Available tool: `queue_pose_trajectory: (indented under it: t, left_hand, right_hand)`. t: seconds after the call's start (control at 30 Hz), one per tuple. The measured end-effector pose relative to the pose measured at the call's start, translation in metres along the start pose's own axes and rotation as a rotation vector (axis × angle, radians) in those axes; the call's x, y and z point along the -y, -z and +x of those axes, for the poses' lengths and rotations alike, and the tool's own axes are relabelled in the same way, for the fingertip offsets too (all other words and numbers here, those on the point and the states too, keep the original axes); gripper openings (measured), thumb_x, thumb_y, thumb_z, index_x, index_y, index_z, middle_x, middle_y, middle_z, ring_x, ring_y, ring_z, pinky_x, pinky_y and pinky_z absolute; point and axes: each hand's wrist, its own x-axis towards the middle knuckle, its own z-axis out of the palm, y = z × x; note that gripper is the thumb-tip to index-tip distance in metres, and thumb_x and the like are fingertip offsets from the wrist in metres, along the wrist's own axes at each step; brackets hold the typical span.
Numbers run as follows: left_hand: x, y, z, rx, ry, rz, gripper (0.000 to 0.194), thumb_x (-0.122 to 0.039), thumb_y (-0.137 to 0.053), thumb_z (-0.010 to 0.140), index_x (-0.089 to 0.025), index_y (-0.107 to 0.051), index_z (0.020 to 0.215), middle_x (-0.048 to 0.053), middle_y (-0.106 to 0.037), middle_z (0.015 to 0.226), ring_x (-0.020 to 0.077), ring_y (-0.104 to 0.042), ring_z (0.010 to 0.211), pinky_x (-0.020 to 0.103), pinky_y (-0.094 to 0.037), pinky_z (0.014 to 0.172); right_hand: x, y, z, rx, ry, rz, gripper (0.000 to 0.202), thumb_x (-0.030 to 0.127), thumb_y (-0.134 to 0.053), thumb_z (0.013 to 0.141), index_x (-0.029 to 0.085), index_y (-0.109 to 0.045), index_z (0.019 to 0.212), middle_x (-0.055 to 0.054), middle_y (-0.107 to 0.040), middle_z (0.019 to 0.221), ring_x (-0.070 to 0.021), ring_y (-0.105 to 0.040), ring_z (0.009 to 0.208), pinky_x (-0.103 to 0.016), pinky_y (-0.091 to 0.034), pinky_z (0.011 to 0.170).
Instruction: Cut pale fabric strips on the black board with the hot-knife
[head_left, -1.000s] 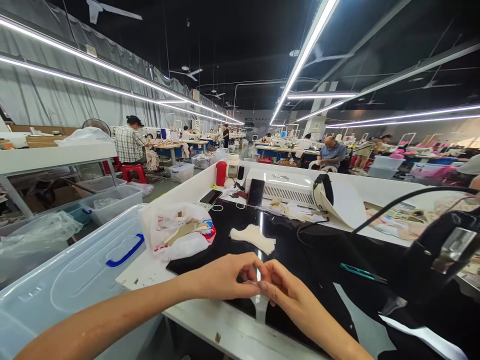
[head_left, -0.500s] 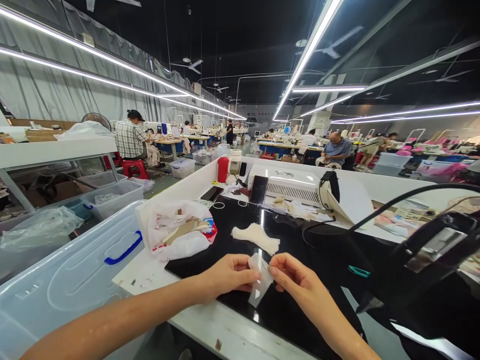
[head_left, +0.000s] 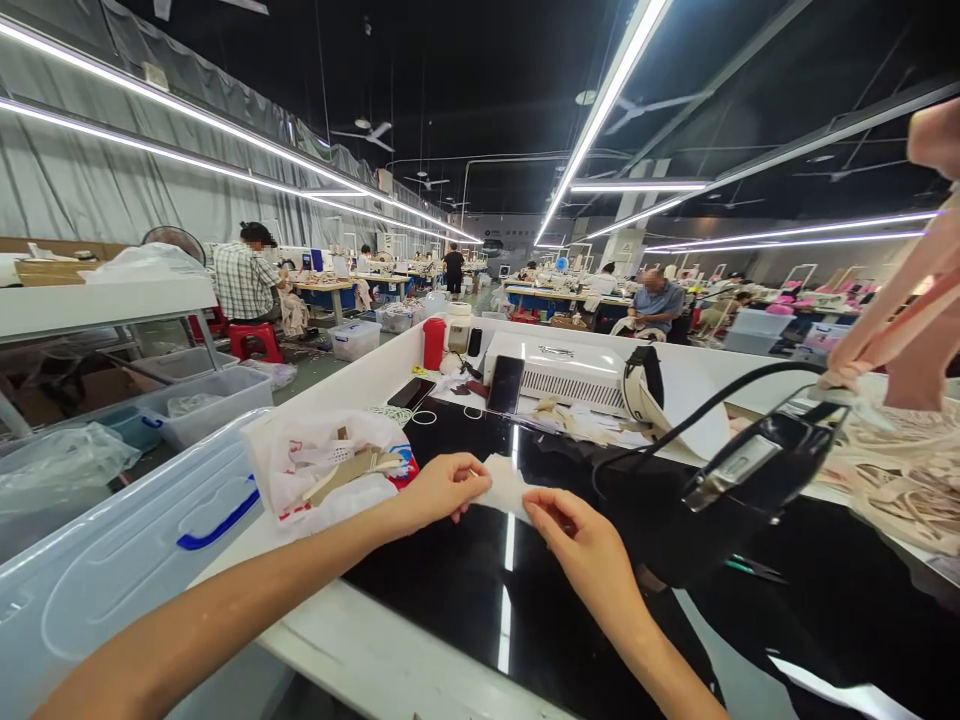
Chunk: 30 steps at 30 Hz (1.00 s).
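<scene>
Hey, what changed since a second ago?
The left hand and right hand moved forward, away from the near edge, and now hold a pale piece between them; whether it's the clear one from before, I can't tell. Pink straps appeared at right. The plastic bag and red container stayed put.

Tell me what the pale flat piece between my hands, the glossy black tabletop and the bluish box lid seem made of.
Pale flat piece: perhaps fabric, matte, showing little shine. Glossy black tabletop: polished, maybe glass or acrylic, given sharp reflections. Bluish box lid: probably plastic, semi-glossy, with moulded ridges.
</scene>
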Motion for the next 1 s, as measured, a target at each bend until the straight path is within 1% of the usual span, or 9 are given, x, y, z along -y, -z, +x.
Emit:
queue_pose_trajectory:
  t: [0.13,0.3,0.5,0.57,0.63,0.73,0.8,0.93,1.0]
  left_hand:
    - [-0.006,0.009,0.027,-0.09,-0.102,0.239,0.02,-0.037,-0.061,0.088,-0.018,-0.063,0.096,-0.004,-0.058,0.073,0.0118,-0.054,0.064,0.024,-0.042,0.06]
    - [-0.007,0.009,0.044,-0.131,-0.155,0.538,0.01,-0.031,-0.062,0.091,-0.021,-0.062,0.095,-0.001,-0.065,0.083,0.0167,-0.06,0.078,0.027,-0.042,0.071]
    - [0.007,0.001,0.055,-0.102,-0.164,0.789,0.009,-0.027,-0.06,0.095,-0.02,-0.065,0.093,0.003,-0.066,0.09,0.0214,-0.063,0.087,0.03,-0.045,0.078]
    - [0.012,-0.001,0.057,-0.091,-0.17,0.844,0.01,-0.025,-0.059,0.095,-0.019,-0.066,0.09,0.005,-0.066,0.091,0.0223,-0.063,0.088,0.031,-0.046,0.08]
    - [0.014,-0.001,0.057,-0.087,-0.183,0.887,0.013,-0.026,-0.059,0.096,-0.018,-0.068,0.09,0.006,-0.065,0.092,0.0226,-0.063,0.09,0.032,-0.046,0.082]
    - [0.013,0.0,0.053,-0.1,-0.217,0.929,0.015,-0.027,-0.059,0.097,-0.018,-0.07,0.094,0.007,-0.065,0.099,0.0224,-0.061,0.096,0.033,-0.047,0.086]
    - [0.011,0.002,0.048,-0.118,-0.245,0.946,0.015,-0.028,-0.059,0.098,-0.019,-0.071,0.098,0.007,-0.065,0.106,0.0223,-0.06,0.099,0.033,-0.047,0.088]
    - [0.006,0.006,0.034,-0.143,-0.31,0.972,0.017,-0.027,-0.056,0.1,-0.018,-0.07,0.101,0.007,-0.065,0.114,0.0216,-0.059,0.101,0.034,-0.046,0.09]
    - [0.005,0.005,0.025,-0.132,-0.35,0.976,0.017,-0.025,-0.054,0.101,-0.018,-0.069,0.101,0.007,-0.065,0.116,0.021,-0.059,0.101,0.034,-0.046,0.091]
  right_hand:
    - [0.001,-0.004,0.023,-0.057,0.056,-0.149,0.033,0.046,-0.049,0.098,0.023,-0.073,0.099,-0.005,-0.071,0.091,-0.0229,-0.064,0.083,-0.035,-0.048,0.075]
    - [-0.01,-0.011,0.045,-0.068,0.117,-0.381,0.028,0.034,-0.049,0.098,0.023,-0.074,0.094,-0.006,-0.071,0.089,-0.0259,-0.062,0.088,-0.037,-0.042,0.08]
    - [-0.027,-0.025,0.051,-0.037,0.177,-0.562,0.028,0.025,-0.048,0.099,0.021,-0.075,0.091,-0.007,-0.072,0.087,-0.0234,-0.061,0.083,-0.035,-0.039,0.074]
    - [-0.027,-0.028,0.05,-0.031,0.198,-0.592,0.027,0.022,-0.049,0.098,0.021,-0.075,0.089,-0.007,-0.072,0.087,-0.0231,-0.06,0.082,-0.036,-0.04,0.074]
    - [-0.024,-0.028,0.046,-0.039,0.223,-0.607,0.025,0.021,-0.049,0.098,0.02,-0.074,0.093,-0.009,-0.071,0.094,-0.0246,-0.061,0.086,-0.038,-0.043,0.078]
    - [-0.012,-0.02,0.03,-0.053,0.283,-0.6,0.022,0.021,-0.051,0.099,0.02,-0.071,0.106,-0.011,-0.069,0.112,-0.0277,-0.062,0.102,-0.043,-0.046,0.09]
    - [-0.004,-0.011,0.01,-0.04,0.34,-0.569,0.021,0.024,-0.051,0.1,0.022,-0.07,0.108,-0.009,-0.069,0.115,-0.027,-0.063,0.108,-0.044,-0.048,0.093]
    - [0.001,0.012,-0.046,0.045,0.467,-0.387,0.02,0.028,-0.05,0.102,0.026,-0.069,0.103,-0.006,-0.073,0.103,-0.022,-0.07,0.094,-0.035,-0.058,0.082]
    - [-0.005,0.025,-0.077,0.13,0.466,-0.34,0.014,0.028,-0.056,0.1,0.029,-0.07,0.103,-0.003,-0.074,0.098,-0.0187,-0.072,0.089,-0.029,-0.059,0.078]
